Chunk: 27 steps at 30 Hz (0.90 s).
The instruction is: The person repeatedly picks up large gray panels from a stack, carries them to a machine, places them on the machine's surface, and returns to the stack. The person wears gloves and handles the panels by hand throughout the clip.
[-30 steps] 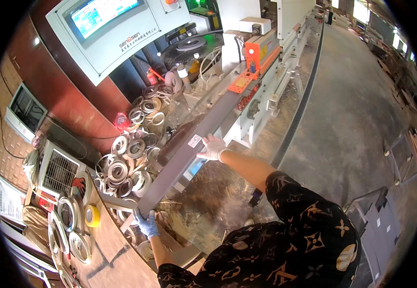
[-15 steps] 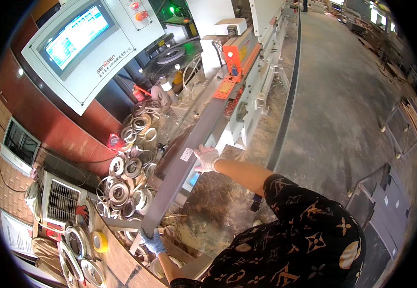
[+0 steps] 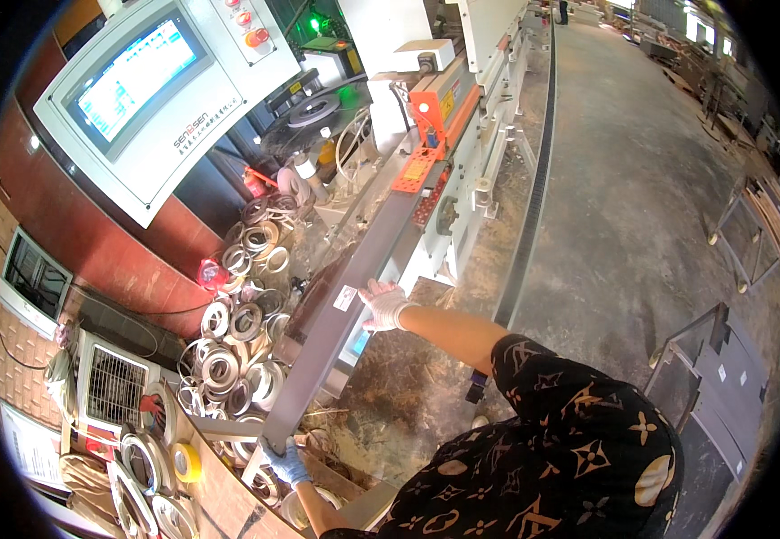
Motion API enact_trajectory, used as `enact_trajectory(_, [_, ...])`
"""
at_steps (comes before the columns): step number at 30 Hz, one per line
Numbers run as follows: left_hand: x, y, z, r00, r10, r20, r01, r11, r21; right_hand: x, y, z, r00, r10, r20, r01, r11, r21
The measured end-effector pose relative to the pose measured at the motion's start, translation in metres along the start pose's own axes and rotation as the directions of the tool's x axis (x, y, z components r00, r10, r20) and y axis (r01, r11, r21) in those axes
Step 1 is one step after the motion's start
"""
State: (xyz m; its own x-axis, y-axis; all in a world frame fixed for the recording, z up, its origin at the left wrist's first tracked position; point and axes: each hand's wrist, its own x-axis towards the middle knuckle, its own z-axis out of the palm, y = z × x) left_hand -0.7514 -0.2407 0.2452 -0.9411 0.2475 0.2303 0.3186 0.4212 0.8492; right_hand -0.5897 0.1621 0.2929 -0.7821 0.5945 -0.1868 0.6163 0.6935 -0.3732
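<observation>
A long, narrow grey-brown board (image 3: pixel 322 337) lies at a slant, its far end reaching under an orange guard (image 3: pixel 418 171) on the machine. My left hand (image 3: pixel 287 463), in a blue glove, is closed on the board's near end; part of its fingers is hidden. Farther along, my right hand (image 3: pixel 384 306) wears a white glove and rests on the board's right edge, beside a small white label (image 3: pixel 345 298). Its fingers are spread over the edge rather than wrapped round it.
A control panel with a lit screen (image 3: pixel 138 79) and red buttons hangs at upper left. Many rolls of edge banding (image 3: pixel 220 368) are heaped left of the board. Yellow tape (image 3: pixel 187 458) lies nearby. Dark panels (image 3: pixel 718 382) stand at right; a floor grate (image 3: pixel 533 211) runs alongside the machine.
</observation>
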Motion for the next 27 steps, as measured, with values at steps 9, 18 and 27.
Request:
enact_trajectory(9, [0.005,-0.016,-0.001,1.0,-0.007,-0.01,0.008,0.999,0.037,-0.009,-0.005,-0.01,1.0,-0.009,0.018,0.009,1.0,-0.026])
enact_trajectory(18, [0.004,-0.011,0.002,0.999,-0.008,-0.031,0.009,1.0,0.015,-0.008,-0.001,-0.006,1.0,-0.028,0.002,0.028,0.999,-0.033])
enact_trajectory(27, [0.004,-0.009,0.0,1.0,-0.004,-0.014,0.004,1.0,0.015,-0.01,0.001,-0.007,0.995,-0.085,-0.046,0.082,0.995,-0.062])
